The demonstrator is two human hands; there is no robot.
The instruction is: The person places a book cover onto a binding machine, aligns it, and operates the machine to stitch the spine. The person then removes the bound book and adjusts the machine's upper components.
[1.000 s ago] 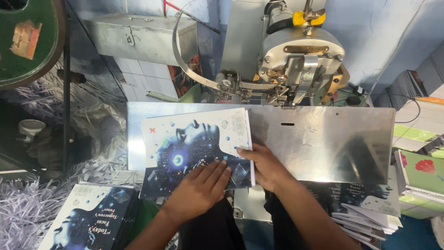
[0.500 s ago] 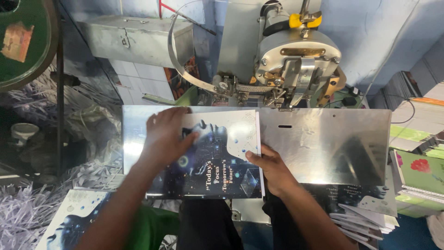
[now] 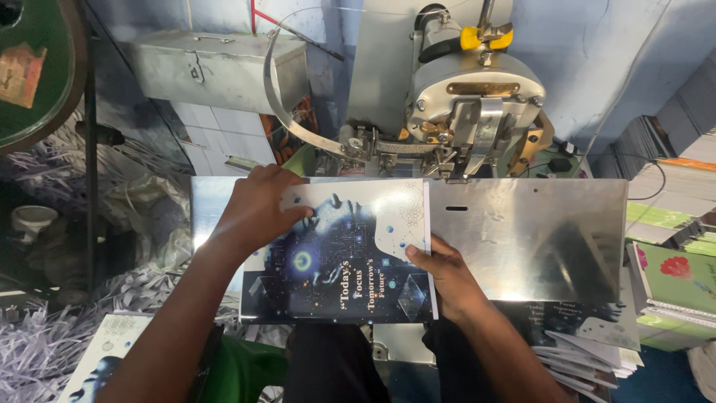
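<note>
1. Booklet (image 3: pixel 339 257) with a dark blue and white printed cover lies flat on the shiny metal table (image 3: pixel 537 231) of a stitching machine, covering the middle of the table's left half; its near edge hangs just over the table's front edge.
2. Left hand (image 3: pixel 257 209) lies palm down on the booklet's far left corner, fingers spread and pressing the cover, so it is flat and open rather than gripping.
3. Right hand (image 3: pixel 440 272) holds the booklet at its right edge near the front corner, the thumb on top of the cover and the fingers out of sight under it, so it looks pinched on the booklet.
4. The two hands are apart, one at each side of the booklet.
5. Behind the table's far edge stands the grey machine head (image 3: pixel 473 97), with a curved metal strip (image 3: pixel 287 112) running into it from the left; the booklet's far right corner sits just below the head.
6. A grey metal box (image 3: pixel 216 67) stands beyond the table's far left corner.
7. Shredded paper trimmings (image 3: pixel 45 336) pile up left of the table.
8. A stack of similar booklets (image 3: pixel 589 343) lies below the table's front right corner, and another one (image 3: pixel 104 358) lies near the front left.
9. Green-covered notebooks (image 3: pixel 675 280) are stacked past the table's right edge.
</note>
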